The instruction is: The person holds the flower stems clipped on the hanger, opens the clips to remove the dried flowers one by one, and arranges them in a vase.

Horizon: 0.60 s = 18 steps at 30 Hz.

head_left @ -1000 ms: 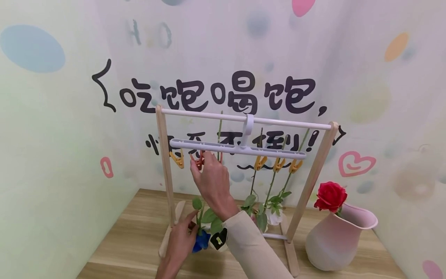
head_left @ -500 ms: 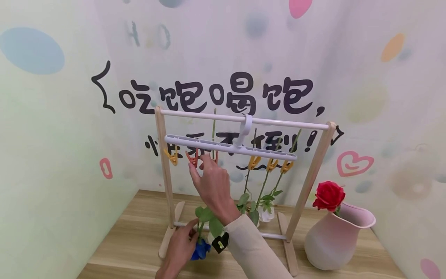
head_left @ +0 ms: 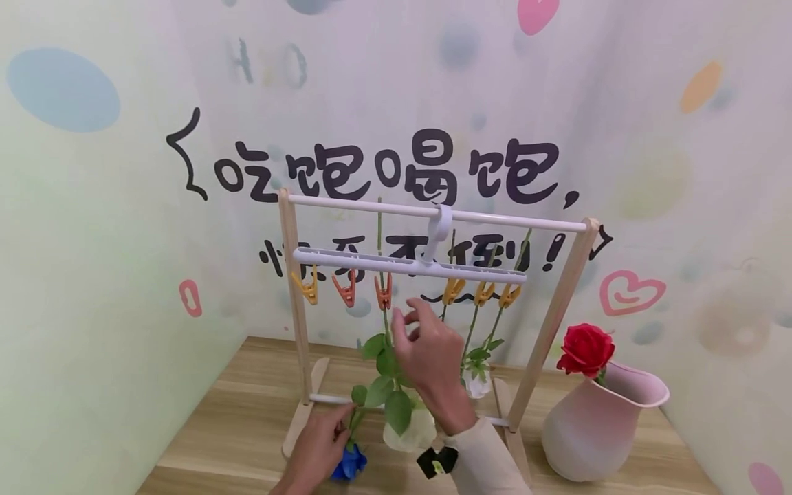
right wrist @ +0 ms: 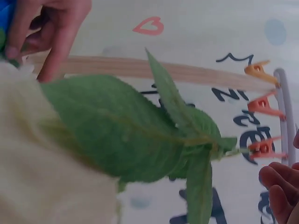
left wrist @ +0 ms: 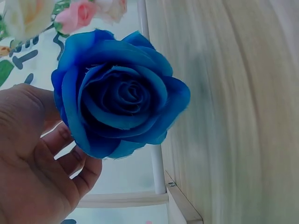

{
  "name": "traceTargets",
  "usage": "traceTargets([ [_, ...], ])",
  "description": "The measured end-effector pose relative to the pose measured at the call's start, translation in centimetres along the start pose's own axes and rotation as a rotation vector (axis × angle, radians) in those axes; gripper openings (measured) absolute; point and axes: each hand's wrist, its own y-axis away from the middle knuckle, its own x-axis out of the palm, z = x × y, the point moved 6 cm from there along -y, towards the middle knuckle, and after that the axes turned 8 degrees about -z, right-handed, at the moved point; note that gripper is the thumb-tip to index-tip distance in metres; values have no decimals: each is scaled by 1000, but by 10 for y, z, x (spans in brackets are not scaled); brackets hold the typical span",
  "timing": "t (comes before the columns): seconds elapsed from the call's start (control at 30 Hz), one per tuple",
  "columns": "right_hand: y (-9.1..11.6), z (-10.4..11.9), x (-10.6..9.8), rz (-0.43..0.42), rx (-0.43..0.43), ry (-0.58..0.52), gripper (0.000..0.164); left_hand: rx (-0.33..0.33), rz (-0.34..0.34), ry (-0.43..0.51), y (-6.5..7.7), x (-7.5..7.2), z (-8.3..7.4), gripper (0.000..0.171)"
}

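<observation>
The left hand (head_left: 315,443) has its grip pinching, as it appears, the stem of a layered, bright blue artificial rose (head_left: 349,463). This rose is low, in front of the light wooden rack with white rods (head_left: 558,309), with its flower head lowest.

The right hand (head_left: 430,350) has its grip loosely bent, the thumb and fingers apart, holding nothing that I can see. It is just beside a red-orange plastic clip (head_left: 383,292) on the pale grey plastic hanger (head_left: 346,258). This clip bites the stem of a creamy white rose (head_left: 410,433), head down.

To work well here, I would judge, one should check that the stem sits deep in the clip before trusting it (the hanger has only one hook (head_left: 441,223), so it can probably swing). The blue rose is better carried by its stem than by its petals, and its leaves should be kept out of a clip's mouth.

As for writing, the white printed wall (head_left: 371,82) says "吃饱喝饱," in black; the line below, partly covered by the hanger, seems to be "快乐不倒!". Higher are a faint "H" and "O". On the pink-and-white vase (head_left: 588,436) I find no label.
</observation>
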Motion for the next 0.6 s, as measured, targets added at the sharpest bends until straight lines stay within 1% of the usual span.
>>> traceTargets([
  [0.17, 17, -30, -26, -44, 60, 39, 19, 29, 59, 8, 3, 3, 1, 45],
  [0.27, 30, -46, -38, -29, 103, 99, 18, 55, 79, 4, 5, 5, 1, 44],
  [0.37, 46, -61, -46, 16, 142, 164, 17, 86, 78, 0, 6, 6, 0, 43],
  [0.5, 71, -77, -53, 96, 166, 226, 12, 128, 69, -3, 7, 7, -3, 41],
  [0.57, 85, -83, -54, 167, 170, 246, 8, 138, 71, -8, 7, 7, -4, 41],
  [0.6, 93, -85, -52, 215, 169, 257, 6, 139, 76, -6, 8, 7, -5, 40],
])
